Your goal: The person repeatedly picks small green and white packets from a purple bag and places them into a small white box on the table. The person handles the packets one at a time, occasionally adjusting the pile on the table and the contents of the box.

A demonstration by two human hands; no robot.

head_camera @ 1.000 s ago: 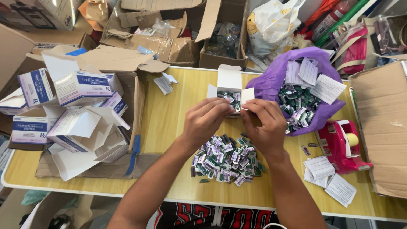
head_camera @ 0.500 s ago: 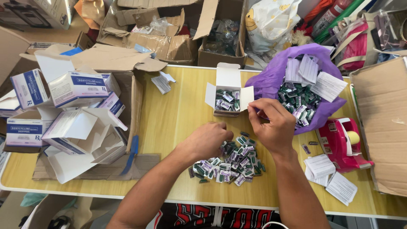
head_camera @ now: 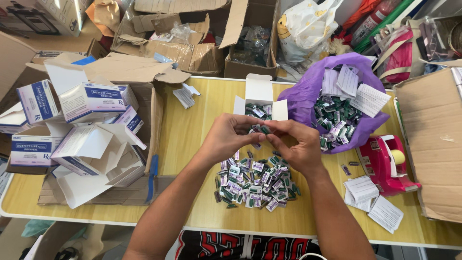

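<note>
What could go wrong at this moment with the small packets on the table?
The left hand and right hand pinch a small green blister strip in the air, so it may drop into the loose pile of green and purple strips. That pile lies near the yellow wooden table's front edge; pieces may slide off.

We note the pile of capsule packets on the table, before the small open box. Bag of packets right of that box; tape dispenser before the bag; carton of opened boxes at left.
</note>
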